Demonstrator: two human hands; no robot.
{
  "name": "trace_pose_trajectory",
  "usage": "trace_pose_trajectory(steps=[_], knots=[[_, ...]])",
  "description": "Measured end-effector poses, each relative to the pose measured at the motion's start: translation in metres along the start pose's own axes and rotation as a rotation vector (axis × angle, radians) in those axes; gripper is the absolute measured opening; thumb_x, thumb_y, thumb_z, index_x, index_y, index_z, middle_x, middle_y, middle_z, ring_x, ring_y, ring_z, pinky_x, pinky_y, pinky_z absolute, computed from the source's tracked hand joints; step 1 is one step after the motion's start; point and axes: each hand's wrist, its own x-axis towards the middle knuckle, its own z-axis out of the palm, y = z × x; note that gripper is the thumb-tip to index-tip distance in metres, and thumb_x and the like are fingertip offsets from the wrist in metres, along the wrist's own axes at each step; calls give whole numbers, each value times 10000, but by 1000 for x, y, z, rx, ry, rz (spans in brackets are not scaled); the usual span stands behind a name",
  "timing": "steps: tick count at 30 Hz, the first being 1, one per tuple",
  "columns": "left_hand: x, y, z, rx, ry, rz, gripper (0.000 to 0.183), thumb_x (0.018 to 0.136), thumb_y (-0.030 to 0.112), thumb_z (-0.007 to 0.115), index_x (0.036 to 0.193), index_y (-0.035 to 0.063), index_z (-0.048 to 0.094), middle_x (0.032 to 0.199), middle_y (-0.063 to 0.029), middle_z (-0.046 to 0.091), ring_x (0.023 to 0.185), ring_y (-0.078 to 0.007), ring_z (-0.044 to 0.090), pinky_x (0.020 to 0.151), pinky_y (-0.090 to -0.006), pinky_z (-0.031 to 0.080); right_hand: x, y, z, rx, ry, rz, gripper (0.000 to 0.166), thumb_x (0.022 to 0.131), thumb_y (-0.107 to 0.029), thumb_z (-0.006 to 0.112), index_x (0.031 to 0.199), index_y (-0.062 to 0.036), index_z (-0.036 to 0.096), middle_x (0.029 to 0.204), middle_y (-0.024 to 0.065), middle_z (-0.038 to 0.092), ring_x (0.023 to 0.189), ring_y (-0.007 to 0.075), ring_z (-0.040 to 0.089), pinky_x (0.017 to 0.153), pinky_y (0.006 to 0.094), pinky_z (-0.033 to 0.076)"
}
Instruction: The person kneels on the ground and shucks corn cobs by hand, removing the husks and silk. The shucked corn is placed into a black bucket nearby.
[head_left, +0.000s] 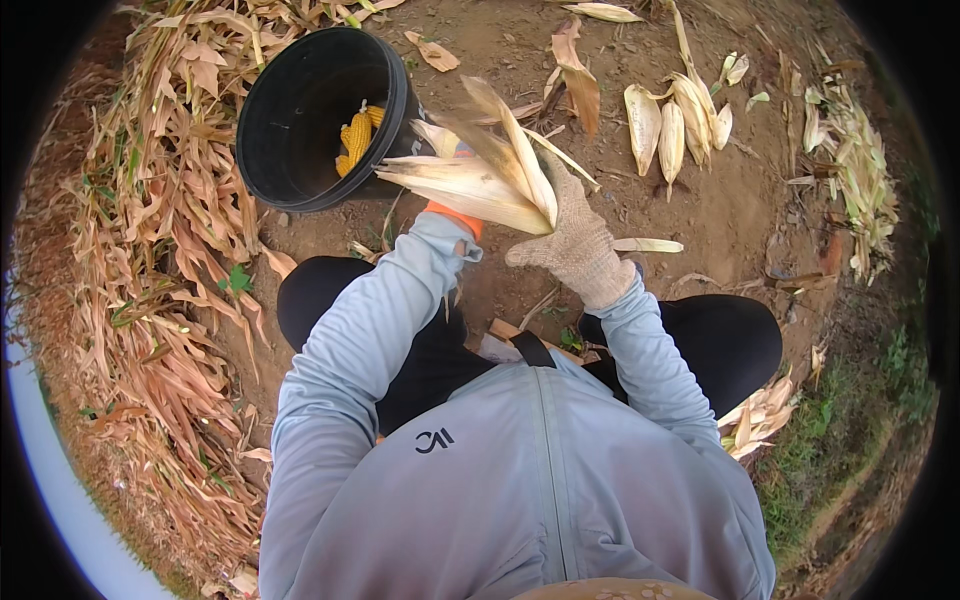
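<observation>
In front of me, my right hand (574, 236) in a beige knitted glove grips the base of dry, pale corn husks (495, 187). Its thumb sticks out to the left. My left hand (456, 215), in a glove with an orange cuff, is mostly covered by these leaves, so its fingers and any cob in them are hidden. Just left of the husks, a black plastic bucket (407, 124) leans with its mouth towards me. Several peeled yellow corn cobs (358, 139) lie inside it.
A long heap of dry corn stalks and leaves (172, 322) runs along the left. Several unpeeled ears (671, 142) lie on the bare soil at front right. Further right are a pile of pale husks (859, 172) and green grass (795, 480). My bent knees (724, 345) flank the work.
</observation>
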Motion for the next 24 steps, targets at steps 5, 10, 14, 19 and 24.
trace_pose_trajectory(steps=[5, 10, 14, 19, 24], knots=[[-23, 9, 116, 208, 553, -89, 422, 930, 329, 519, 1279, 98, 461, 1269, -98, 510, 1156, -268, 482, 1008, -441, 377, -2, 30, 4, 942, 236, 527, 381, 888, -243, 605, 1170, -7, 504, 1053, 131, 587, 989, 238, 601, 852, 340, 491], [-25, 18, 129, 29, 567, -154, 490, 857, 365, 635, 1229, 94, 466, 1188, -95, 535, 1085, -288, 513, 971, -500, 397, 6, 29, 7, 1187, 470, 360, 272, 947, -236, 513, 1097, -9, 495, 928, 83, 567, 788, 195, 579, 738, 349, 487], [-24, 13, 129, 85, 659, -202, 506, 851, 395, 633, 1217, 87, 471, 1164, -98, 551, 1068, -281, 529, 944, -484, 421, 11, 28, 9, 1317, 426, 251, 179, 935, -206, 524, 1027, -54, 503, 769, 13, 433, 632, 130, 415, 673, 300, 424], [-22, 16, 129, 194, 650, -300, 485, 813, 454, 662, 1136, 111, 548, 1073, -56, 597, 987, -232, 553, 924, -381, 434, 4, 33, 12, 1099, 294, 310, 163, 955, -249, 455, 891, -103, 489, 657, -31, 352, 568, 99, 333, 598, 262, 358], [-34, 15, 173, 132, 629, -311, 506, 779, 508, 673, 1093, 125, 573, 1018, -41, 614, 906, -205, 569, 852, -370, 461, 15, 28, -3, 1677, 75, 339, 225, 975, -287, 376, 921, -108, 503, 596, -56, 341, 494, 73, 320, 497, 239, 331]])
